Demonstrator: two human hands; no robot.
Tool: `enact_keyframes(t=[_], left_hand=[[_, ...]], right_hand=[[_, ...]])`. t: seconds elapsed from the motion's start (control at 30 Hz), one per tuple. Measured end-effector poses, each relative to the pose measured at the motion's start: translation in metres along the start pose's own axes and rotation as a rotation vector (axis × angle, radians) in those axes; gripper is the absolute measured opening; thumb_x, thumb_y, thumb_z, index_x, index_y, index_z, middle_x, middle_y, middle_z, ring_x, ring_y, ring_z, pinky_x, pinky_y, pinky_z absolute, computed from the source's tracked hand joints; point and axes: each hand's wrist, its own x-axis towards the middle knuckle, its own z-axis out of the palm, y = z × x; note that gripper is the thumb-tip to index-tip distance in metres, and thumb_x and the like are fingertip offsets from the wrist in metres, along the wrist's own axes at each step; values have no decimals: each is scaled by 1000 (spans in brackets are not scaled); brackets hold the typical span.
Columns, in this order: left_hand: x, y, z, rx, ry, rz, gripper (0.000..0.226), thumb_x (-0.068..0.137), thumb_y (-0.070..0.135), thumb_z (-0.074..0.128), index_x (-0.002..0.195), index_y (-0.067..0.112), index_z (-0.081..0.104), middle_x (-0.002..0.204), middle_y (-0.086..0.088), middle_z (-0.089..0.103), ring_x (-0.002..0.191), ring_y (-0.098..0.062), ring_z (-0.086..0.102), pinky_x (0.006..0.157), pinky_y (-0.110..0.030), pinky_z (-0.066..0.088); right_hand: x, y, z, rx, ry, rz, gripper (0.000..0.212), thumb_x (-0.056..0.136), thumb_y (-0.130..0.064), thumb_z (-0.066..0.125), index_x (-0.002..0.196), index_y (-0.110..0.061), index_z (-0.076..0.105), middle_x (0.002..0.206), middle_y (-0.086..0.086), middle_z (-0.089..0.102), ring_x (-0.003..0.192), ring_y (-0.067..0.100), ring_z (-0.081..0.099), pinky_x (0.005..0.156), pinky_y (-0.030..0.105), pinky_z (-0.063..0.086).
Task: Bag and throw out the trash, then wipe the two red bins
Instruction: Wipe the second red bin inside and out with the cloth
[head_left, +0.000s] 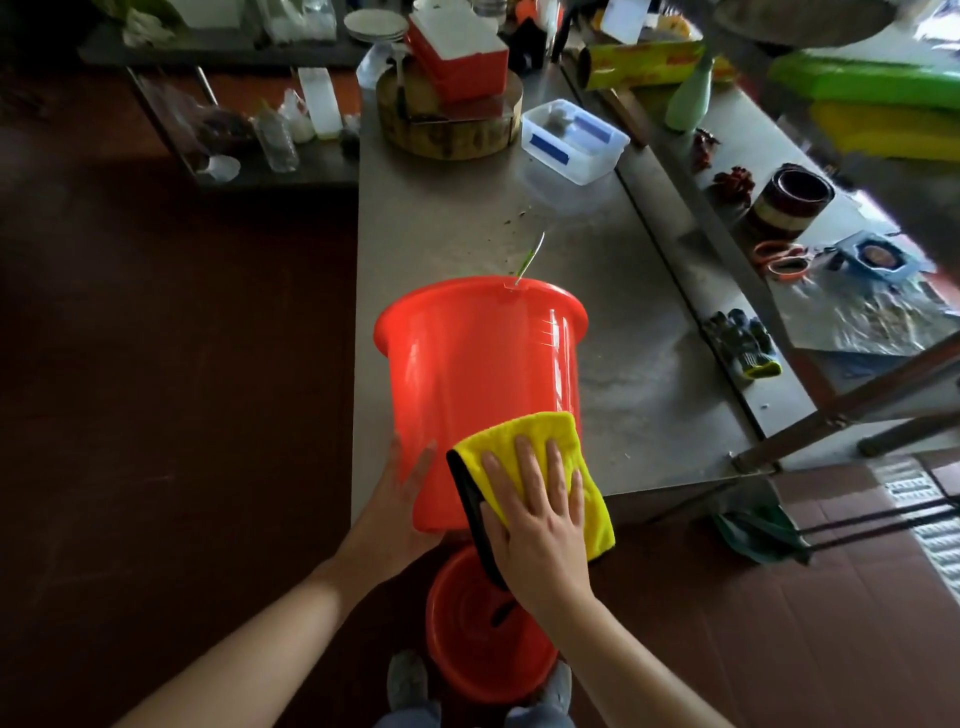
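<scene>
A big red bin (483, 374) is tipped over at the near end of the steel bench (649, 395), its wide rim on the bench and its bottom toward the person; the left hand (400, 504) holds it up near the bottom, fingers straight and spread on its side; the right hand (535, 519) lies flat on a yellow cloth (524, 431), fingers (524, 462) wide, pressing it on the bin's side; the other red bin (467, 639) stands on the floor, just by the person's shoes (408, 680).
</scene>
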Motion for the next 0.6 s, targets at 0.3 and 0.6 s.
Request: enact_keyframes(t=[0.3,0.6], left_hand=[[-8,-23,-6,-23,-53,-96,124,76,35,83,154,51,-13,161,14,-33,153,-29,16,98,-33,51],[-24,-37,-11,-103,-31,-189,114,84,41,74,157,44,-13,164,15,-23,155,-17,6,113,-47,43]], right_hand=[[45,-8,-7,59,-109,19,56,104,-59,31,157,-47,22,170,-7,0,156,30,-13,123,62,5],[194,-15,-24,159,-241,148,59,103,-59,31,158,-49,11,170,-9,-9,156,31,-12,122,62,5]])
